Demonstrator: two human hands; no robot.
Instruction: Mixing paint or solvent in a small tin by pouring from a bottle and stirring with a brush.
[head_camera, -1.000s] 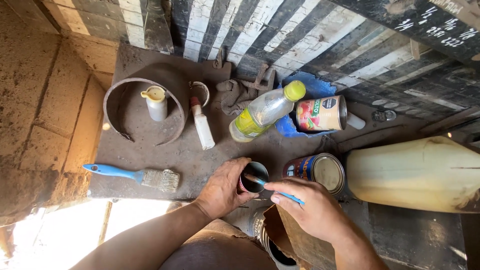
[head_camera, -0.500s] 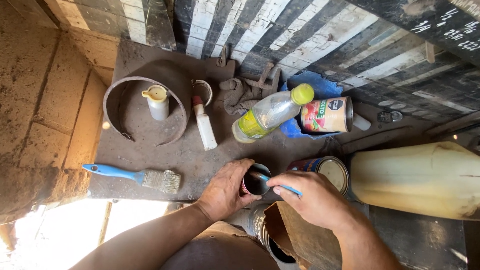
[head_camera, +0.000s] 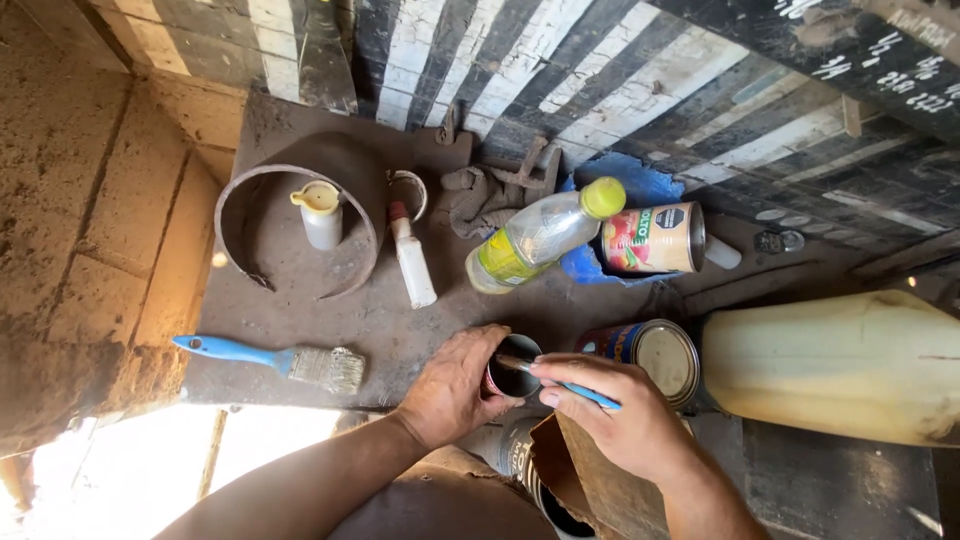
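Observation:
My left hand (head_camera: 455, 385) wraps around a small dark tin can (head_camera: 515, 372) standing on a dusty brown slab (head_camera: 400, 320). My right hand (head_camera: 615, 420) pinches a thin blue-handled brush (head_camera: 585, 392), whose tip dips into the can's open mouth. A closed paint tin with a pale lid (head_camera: 655, 352) stands just right of the can. Below my hands a larger open can (head_camera: 545, 500) and a piece of cardboard (head_camera: 600, 490) are partly hidden by my right wrist.
A wide blue-handled paintbrush (head_camera: 280, 360) lies at the slab's left. A curved metal band (head_camera: 290, 235) rings a small white jug (head_camera: 320, 213). A small white bottle (head_camera: 412, 258), a rag (head_camera: 480, 195), a plastic bottle with a yellow cap (head_camera: 545, 235), a tipped food can (head_camera: 655, 238) and a cream jerrycan (head_camera: 840, 365) surround them.
My right hand has shifted slightly up and left, bringing the thin brush's tip further into the small can. My left hand keeps its hold on the can.

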